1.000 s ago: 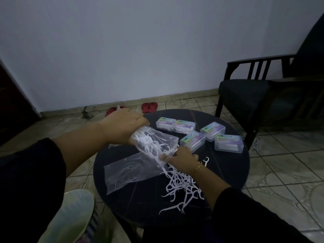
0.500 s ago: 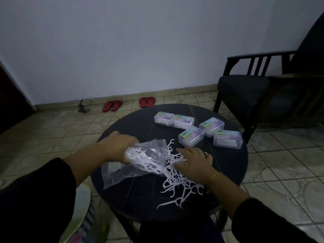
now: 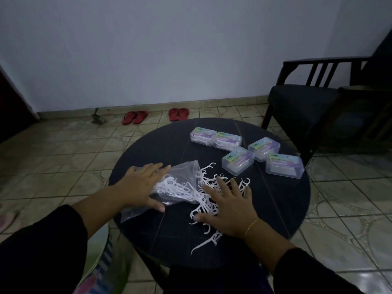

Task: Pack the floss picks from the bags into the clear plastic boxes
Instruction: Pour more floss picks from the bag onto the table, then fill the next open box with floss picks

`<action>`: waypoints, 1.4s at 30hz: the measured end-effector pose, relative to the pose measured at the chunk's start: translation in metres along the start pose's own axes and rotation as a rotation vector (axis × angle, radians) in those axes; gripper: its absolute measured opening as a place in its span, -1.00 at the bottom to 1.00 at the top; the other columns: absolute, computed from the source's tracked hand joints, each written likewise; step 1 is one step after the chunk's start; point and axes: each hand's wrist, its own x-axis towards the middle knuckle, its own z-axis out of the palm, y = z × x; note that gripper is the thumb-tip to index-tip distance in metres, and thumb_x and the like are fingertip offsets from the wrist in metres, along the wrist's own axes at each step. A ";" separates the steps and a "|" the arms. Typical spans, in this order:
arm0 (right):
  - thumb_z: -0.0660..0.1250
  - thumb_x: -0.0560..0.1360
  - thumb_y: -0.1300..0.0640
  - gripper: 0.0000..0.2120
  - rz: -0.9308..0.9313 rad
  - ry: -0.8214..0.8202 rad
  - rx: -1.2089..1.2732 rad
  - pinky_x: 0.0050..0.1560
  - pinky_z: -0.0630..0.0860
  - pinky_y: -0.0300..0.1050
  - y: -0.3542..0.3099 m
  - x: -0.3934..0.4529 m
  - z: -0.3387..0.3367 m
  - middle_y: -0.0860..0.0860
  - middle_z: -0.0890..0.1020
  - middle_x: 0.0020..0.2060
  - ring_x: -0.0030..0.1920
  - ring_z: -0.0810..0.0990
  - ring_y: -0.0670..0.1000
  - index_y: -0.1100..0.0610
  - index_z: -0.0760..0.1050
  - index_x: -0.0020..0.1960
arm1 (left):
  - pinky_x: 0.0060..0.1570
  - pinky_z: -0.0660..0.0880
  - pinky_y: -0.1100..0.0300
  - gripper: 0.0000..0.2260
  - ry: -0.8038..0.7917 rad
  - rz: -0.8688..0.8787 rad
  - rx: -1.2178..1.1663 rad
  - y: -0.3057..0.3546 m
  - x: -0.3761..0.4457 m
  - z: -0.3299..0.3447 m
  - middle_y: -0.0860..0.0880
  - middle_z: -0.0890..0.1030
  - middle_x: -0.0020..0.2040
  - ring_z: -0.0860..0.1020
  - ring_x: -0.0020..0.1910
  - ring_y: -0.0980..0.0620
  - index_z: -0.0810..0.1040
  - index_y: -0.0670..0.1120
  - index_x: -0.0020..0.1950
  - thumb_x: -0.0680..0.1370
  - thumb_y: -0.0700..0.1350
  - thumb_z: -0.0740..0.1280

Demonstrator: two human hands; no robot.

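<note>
I note the left hand [image 3: 141, 185] lying flat on the clear plastic bag [image 3: 180, 183] at about 9 o'clock on the round dark worktop [image 3: 275, 209]. Its grip is released: fingers straight and spread, pointing toward 2 o'clock, thumb stretched along the near edge of the bag. The palm presses the bag down; nothing is pinched. White floss picks [image 3: 176, 188] show through the plastic just beyond the fingertips, and the bag's mouth faces 3 o'clock.

I see the right hand [image 3: 228, 206] also flat, grip released, fingers splayed and resting on top of the loose pile of floss picks [image 3: 209, 205] at the worktop's centre. The thumb points toward 9 o'clock and touches the picks at the pile's near-left edge. A thin gold bracelet [image 3: 250, 227] sits on that wrist. A few stray picks trail toward 6 o'clock from under the palm.

Five clear plastic boxes [image 3: 237, 161] with coloured labels sit closed between 12 and 3 o'clock, well apart from both hands; the nearest one lies just beyond the pile's far edge. I cannot tell how full they are.

Off the worktop: two pairs of red sandals [image 3: 157, 116] by the wall at 12 o'clock, a dark chair [image 3: 307, 98] at 2 o'clock.
</note>
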 end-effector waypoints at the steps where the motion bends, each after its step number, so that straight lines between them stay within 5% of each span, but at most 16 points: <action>1: -0.14 0.24 -0.61 -0.10 -0.002 -0.001 0.003 0.40 -0.26 0.39 -0.004 0.004 0.000 -0.02 -0.21 0.54 0.52 -0.26 0.20 -0.29 -0.22 0.49 | 0.42 -0.02 -0.13 0.20 0.003 0.001 -0.003 -0.007 0.001 0.001 0.02 -0.17 0.58 -0.11 0.55 -0.02 -0.36 0.16 0.51 -0.01 0.66 -0.08; 5: -0.16 0.24 -0.61 -0.09 -0.001 0.010 0.023 0.39 -0.27 0.41 -0.022 0.026 0.002 -0.02 -0.19 0.54 0.52 -0.25 0.19 -0.28 -0.20 0.50 | 0.44 -0.03 -0.11 0.22 -0.020 -0.019 -0.028 -0.032 0.005 0.001 0.02 -0.19 0.57 -0.14 0.55 -0.04 -0.34 0.17 0.51 -0.05 0.67 -0.09; 10: -0.13 0.29 -0.60 -0.11 0.035 0.000 0.042 0.37 -0.26 0.45 -0.042 0.057 0.002 -0.01 -0.21 0.54 0.52 -0.25 0.20 -0.25 -0.18 0.51 | 0.46 -0.06 -0.11 0.10 -0.014 -0.083 -0.010 -0.052 0.016 -0.003 0.02 -0.22 0.57 -0.18 0.54 -0.05 -0.33 0.15 0.51 0.28 0.43 0.35; 19: -0.06 0.36 -0.55 -0.18 0.092 0.042 0.170 0.40 -0.23 0.36 -0.048 0.070 -0.013 0.01 -0.11 0.55 0.53 -0.20 0.16 -0.21 -0.06 0.53 | 0.44 -0.02 -0.10 0.13 0.112 -0.077 -0.036 -0.037 0.020 -0.013 0.03 -0.26 0.56 -0.16 0.54 -0.02 -0.39 0.16 0.49 0.30 0.27 0.46; 26: 0.03 0.53 -0.34 -0.43 0.147 0.318 0.163 0.39 0.04 0.17 -0.004 0.043 -0.035 -0.01 0.19 0.50 0.50 0.06 0.05 -0.09 0.26 0.45 | 0.43 -0.14 -0.07 -0.03 0.272 0.087 -0.028 0.030 0.027 -0.039 0.04 -0.25 0.56 -0.19 0.54 0.01 -0.31 0.18 0.52 0.38 0.31 0.33; 30: 0.11 0.57 -0.14 -0.51 0.285 0.353 0.078 0.43 0.05 0.19 0.043 0.027 -0.043 0.05 0.18 0.50 0.50 0.06 0.10 -0.02 0.22 0.46 | 0.43 -0.11 -0.08 -0.16 0.381 0.146 -0.054 0.092 0.042 -0.047 0.03 -0.18 0.57 -0.15 0.54 0.00 -0.15 0.11 0.56 0.46 0.29 0.27; 36: 0.20 0.54 -0.10 -0.32 0.499 0.257 0.017 0.46 -0.07 0.22 0.109 0.012 -0.040 0.14 -0.02 0.54 0.53 -0.12 0.17 0.09 -0.01 0.54 | 0.43 -0.10 -0.03 -0.44 0.429 0.198 -0.170 0.187 0.053 -0.034 0.00 0.00 0.57 -0.06 0.53 0.02 0.13 0.04 0.54 0.58 0.11 0.19; 42: 0.17 0.57 0.03 -0.53 0.273 0.316 -0.114 0.39 0.21 0.05 0.114 -0.005 -0.039 0.06 0.35 0.38 0.37 0.31 0.11 0.02 0.23 0.46 | 0.34 0.15 -0.04 -0.47 0.586 0.114 -0.371 0.224 0.043 -0.003 -0.02 0.37 0.45 0.26 0.46 -0.02 0.42 -0.03 0.41 0.50 0.06 -0.01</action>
